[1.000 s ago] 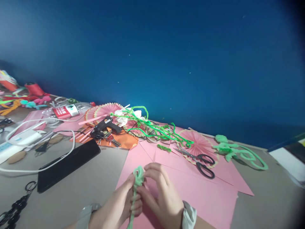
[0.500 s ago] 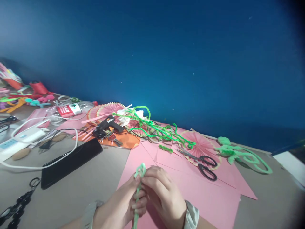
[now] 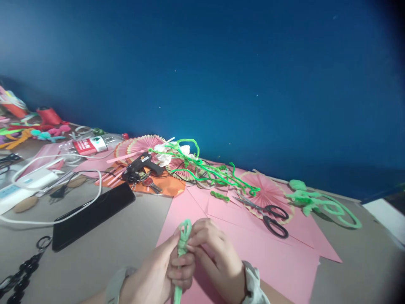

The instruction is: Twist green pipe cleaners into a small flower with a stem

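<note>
A pale green pipe cleaner [image 3: 182,246], bent into narrow loops at its top, stands upright low in the middle of the view. My left hand [image 3: 155,268] is wrapped round its stem, fingers curled over the front, and the lower end runs down out of the picture. Close against its right side is my right hand [image 3: 218,257], with thumb and fingertips pinched on it just under the loops. Those fingertips partly cover the spot they grip. Pink paper sheets [image 3: 253,236] lie beneath my hands.
Scissors [image 3: 265,215] lie on the paper to the right, near green pipe cleaners [image 3: 316,200]. Beyond my hands are more green pipe cleaners [image 3: 218,171] and a glue gun [image 3: 144,166]. A black phone [image 3: 91,217], white cable and plastic bottle [image 3: 91,145] are leftward. A blue wall rises behind.
The pipe cleaner's top has turned, so its loops now look narrower and taller. My right fingertips have slid slightly down beside it, and my left fingers still grip the stem.
</note>
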Demonstrator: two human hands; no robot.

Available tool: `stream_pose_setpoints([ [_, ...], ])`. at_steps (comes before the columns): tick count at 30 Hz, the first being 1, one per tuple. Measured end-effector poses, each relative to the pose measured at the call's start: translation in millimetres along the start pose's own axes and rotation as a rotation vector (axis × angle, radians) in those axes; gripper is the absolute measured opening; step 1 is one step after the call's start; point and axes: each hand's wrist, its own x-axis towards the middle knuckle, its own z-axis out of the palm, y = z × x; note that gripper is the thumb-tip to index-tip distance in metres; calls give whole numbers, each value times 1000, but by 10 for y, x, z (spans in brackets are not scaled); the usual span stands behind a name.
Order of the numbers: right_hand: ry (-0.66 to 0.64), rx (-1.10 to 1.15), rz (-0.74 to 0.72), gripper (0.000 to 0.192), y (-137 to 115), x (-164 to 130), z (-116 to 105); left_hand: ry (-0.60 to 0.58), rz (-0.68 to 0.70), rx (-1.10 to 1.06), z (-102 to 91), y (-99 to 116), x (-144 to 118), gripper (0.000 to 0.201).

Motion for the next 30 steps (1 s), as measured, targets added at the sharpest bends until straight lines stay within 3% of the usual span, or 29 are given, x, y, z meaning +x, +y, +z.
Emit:
stream_pose_setpoints([
  [5,-36,-121,-82,13,-22,-16,3,54,22,14,-114,-59,77,49],
  [10,-27,-194,51,15,-36,-36,-15,22,13,23,-132,-62,106,49],
  [14,-50,-204,60,12,-43,-35,-28,57,80,36,-39,-27,9,44],
  [18,-15,-100,183,12,-15,-34,-5,-14,117,127,-44,-3,-52,26],
  [22,17,24,296,8,29,-14,4,-48,195,256,-65,47,-75,30],
  [25,61,9,288,11,38,-3,-16,-4,251,181,-51,113,-96,28],
  [30,131,-10,302,15,37,-11,-23,113,201,-50,-60,214,-95,28],
])
